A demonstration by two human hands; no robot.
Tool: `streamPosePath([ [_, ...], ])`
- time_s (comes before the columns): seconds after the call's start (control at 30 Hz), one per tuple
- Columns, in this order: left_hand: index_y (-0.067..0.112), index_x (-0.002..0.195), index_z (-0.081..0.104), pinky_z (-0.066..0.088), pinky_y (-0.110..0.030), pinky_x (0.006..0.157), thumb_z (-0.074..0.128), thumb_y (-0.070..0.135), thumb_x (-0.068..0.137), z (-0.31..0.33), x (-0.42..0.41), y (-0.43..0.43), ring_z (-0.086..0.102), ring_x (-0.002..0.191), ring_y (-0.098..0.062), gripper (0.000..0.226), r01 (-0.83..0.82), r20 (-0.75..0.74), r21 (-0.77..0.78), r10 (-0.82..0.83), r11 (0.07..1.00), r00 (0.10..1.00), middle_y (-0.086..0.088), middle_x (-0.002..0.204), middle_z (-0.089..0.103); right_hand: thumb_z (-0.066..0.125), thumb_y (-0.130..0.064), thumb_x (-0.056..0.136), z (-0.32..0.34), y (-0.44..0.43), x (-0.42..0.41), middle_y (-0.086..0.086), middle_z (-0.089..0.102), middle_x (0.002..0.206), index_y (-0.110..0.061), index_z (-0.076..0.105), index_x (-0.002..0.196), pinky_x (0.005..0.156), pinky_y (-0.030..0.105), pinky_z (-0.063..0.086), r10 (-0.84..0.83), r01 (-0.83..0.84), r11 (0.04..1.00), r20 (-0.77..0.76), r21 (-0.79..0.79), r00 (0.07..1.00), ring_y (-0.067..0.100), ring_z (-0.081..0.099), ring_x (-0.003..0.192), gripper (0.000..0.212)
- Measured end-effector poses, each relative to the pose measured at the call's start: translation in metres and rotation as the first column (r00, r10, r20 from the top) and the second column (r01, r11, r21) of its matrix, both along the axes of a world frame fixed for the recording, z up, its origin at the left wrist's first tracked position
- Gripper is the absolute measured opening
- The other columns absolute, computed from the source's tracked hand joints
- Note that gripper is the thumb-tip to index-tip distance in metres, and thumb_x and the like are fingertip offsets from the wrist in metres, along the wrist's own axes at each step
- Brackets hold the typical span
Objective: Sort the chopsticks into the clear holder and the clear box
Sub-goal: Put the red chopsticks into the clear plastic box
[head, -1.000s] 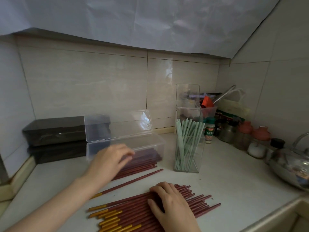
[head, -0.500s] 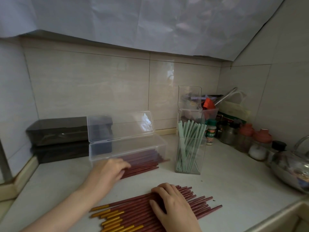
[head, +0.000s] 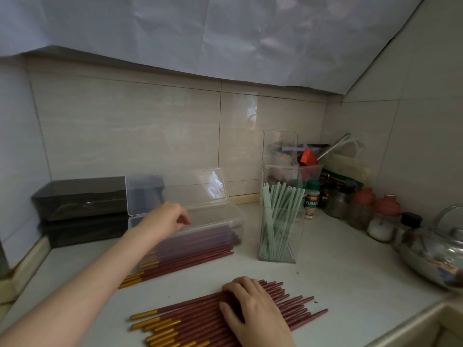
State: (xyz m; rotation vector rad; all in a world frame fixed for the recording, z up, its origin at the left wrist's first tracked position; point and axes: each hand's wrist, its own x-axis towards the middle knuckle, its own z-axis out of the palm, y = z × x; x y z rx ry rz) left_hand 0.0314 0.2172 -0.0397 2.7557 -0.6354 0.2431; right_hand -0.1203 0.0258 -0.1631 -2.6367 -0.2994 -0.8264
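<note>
1. Location: the red chopsticks (head: pixel 195 319) lie in a loose pile at the near edge of the counter (head: pixel 350 284), gold ends to the left. A second bundle (head: pixel 200 254) lies at the clear box (head: pixel 235 221), whose lid (head: pixel 175 191) stands open. The green chopsticks (head: pixel 278 221) stand in the clear holder (head: pixel 283 254).
2. Right hand (head: pixel 253 311): it rests on the pile, fingers close together and slightly bent, pressing down on the sticks.
3. Left hand (head: pixel 170 219): it is at the front rim of the box with its fingers curled. Whether they pinch anything cannot be told.
4. Handling, as a judgement: the sticks look light, stiff and smooth, so they are likely to roll and slide. Take several at once near mid-length, with the ends aligned.
5. Hard to make out: the box's clear front wall blurs the second bundle, so it is unclear whether it lies inside the box or just in front of it. The near part of the pile is cut off by the frame edge and covered by the right hand.
</note>
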Motion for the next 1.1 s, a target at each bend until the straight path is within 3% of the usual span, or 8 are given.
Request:
streamPosePath([
  [0.17, 0.020, 0.109, 0.068, 0.049, -0.029, 0.086, 0.058, 0.022, 0.091, -0.006, -0.024, 0.005, 0.063, 0.099, -0.014, 0.022, -0.034, 0.205, -0.078, 0.050, 0.996, 0.978, 0.003, 0.111, 0.068, 0.045, -0.058, 0.075, -0.002, 0.001, 0.000, -0.028, 0.052, 0.087, -0.044, 0.060, 0.092, 0.074, 0.003, 0.040, -0.005, 0.005, 1.000, 0.010, 0.002, 1.000, -0.012, 0.051, 0.083, 0.027],
  [0.3, 0.022, 0.095, 0.072, 0.053, -0.026, 0.075, 0.069, 0.015, 0.080, -0.024, -0.064, 0.006, 0.065, 0.086, -0.009, 0.017, 0.164, 0.476, -0.089, -0.103, 0.982, 0.873, 0.009, 0.094, 0.069, 0.045, -0.056, 0.076, -0.002, 0.000, 0.002, -0.027, 0.053, 0.088, -0.042, 0.061, 0.094, 0.076, 0.005, 0.040, -0.007, 0.007, 1.000, 0.025, -0.007, 1.000, -0.009, 0.052, 0.084, 0.028],
  [0.4, 0.027, 0.086, 0.073, 0.052, -0.018, 0.065, 0.079, 0.015, 0.069, -0.055, -0.077, 0.010, 0.064, 0.074, -0.002, 0.021, 0.211, 0.365, 0.016, -0.203, 0.977, 0.909, 0.014, 0.082, 0.068, 0.044, -0.056, 0.078, -0.003, 0.000, 0.001, -0.027, 0.053, 0.089, -0.042, 0.061, 0.095, 0.076, 0.005, 0.039, -0.013, 0.013, 1.000, 0.026, -0.017, 1.000, -0.009, 0.052, 0.085, 0.028],
  [0.57, 0.031, 0.069, 0.069, 0.051, -0.021, 0.044, 0.090, 0.014, 0.053, -0.085, -0.066, 0.019, 0.061, 0.059, -0.003, 0.031, 0.107, 0.279, 0.143, -0.144, 0.984, 0.949, 0.014, 0.067, 0.061, 0.044, -0.056, 0.077, -0.002, 0.000, 0.000, -0.027, 0.052, 0.088, -0.042, 0.061, 0.094, 0.074, 0.004, 0.039, -0.005, 0.005, 1.000, 0.018, -0.013, 1.000, -0.009, 0.052, 0.083, 0.027],
  [0.63, 0.028, 0.090, 0.070, 0.055, -0.024, 0.062, 0.081, 0.009, 0.067, -0.080, -0.067, 0.013, 0.064, 0.077, -0.008, 0.032, 0.086, 0.258, 0.147, -0.122, 0.985, 0.959, 0.010, 0.084, 0.065, 0.044, -0.056, 0.076, -0.001, 0.001, 0.000, -0.028, 0.052, 0.087, -0.043, 0.061, 0.092, 0.073, 0.003, 0.039, -0.003, 0.003, 1.000, 0.011, -0.002, 1.000, -0.011, 0.052, 0.082, 0.027],
  [0.73, 0.019, 0.125, 0.055, 0.043, -0.029, 0.094, 0.050, 0.004, 0.092, -0.076, -0.066, 0.008, 0.054, 0.112, -0.017, 0.037, 0.081, 0.214, 0.151, -0.113, 0.985, 0.970, -0.001, 0.119, 0.058, 0.044, -0.057, 0.075, -0.001, 0.001, -0.001, -0.028, 0.052, 0.086, -0.044, 0.061, 0.091, 0.073, 0.002, 0.038, -0.006, 0.006, 1.000, 0.008, 0.002, 1.000, -0.012, 0.052, 0.081, 0.027],
  [0.97, 0.026, 0.109, 0.065, 0.045, -0.019, 0.082, 0.056, 0.017, 0.087, -0.061, -0.070, 0.012, 0.056, 0.096, -0.006, 0.025, 0.131, 0.127, 0.167, -0.153, 0.977, 0.980, 0.008, 0.107, 0.060, 0.043, -0.059, 0.074, -0.001, 0.001, 0.000, -0.029, 0.051, 0.085, -0.045, 0.060, 0.090, 0.072, 0.002, 0.039, -0.010, 0.010, 1.000, 0.005, -0.005, 1.000, -0.013, 0.051, 0.081, 0.027],
  [1.1, 0.024, 0.106, 0.067, 0.049, -0.025, 0.082, 0.062, 0.017, 0.084, -0.017, -0.075, 0.008, 0.059, 0.090, -0.007, 0.023, 0.127, 0.206, 0.023, -0.129, 0.992, 0.970, 0.007, 0.100, 0.062, 0.044, -0.057, 0.076, -0.002, -0.001, 0.001, -0.027, 0.053, 0.088, -0.043, 0.061, 0.093, 0.075, 0.004, 0.040, -0.008, 0.008, 1.000, 0.016, -0.003, 1.000, -0.010, 0.052, 0.084, 0.028],
])
